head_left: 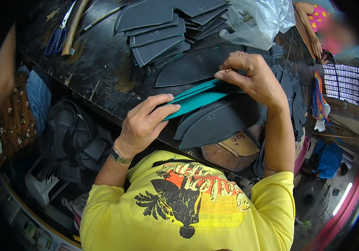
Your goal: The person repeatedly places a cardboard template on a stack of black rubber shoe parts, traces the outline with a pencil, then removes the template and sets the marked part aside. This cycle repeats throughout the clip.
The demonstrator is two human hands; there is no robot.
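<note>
A teal, leaf-shaped cut sheet piece (200, 102) is lifted off the table, with a fold or second layer along its far edge. My left hand (144, 123), wearing a wristwatch, pinches its left end between thumb and fingers. Over its right end is my right hand (252, 77), closed in a pinch; a small brownish bit shows at the fingertips, too small to name. Beneath lie dark grey pointed-oval pieces (217, 125) with chalk-like marks. Another dark oval piece (196, 62) rests just beyond the teal one.
Stacked dark cut pieces (158, 39) and a clear plastic bag (259, 25) lie at the far side. Blue-handled scissors (58, 39), a wooden stick (74, 29) and a pen (104, 17) are far left. A brown pattern piece (240, 144) lies near me. Other people sit nearby.
</note>
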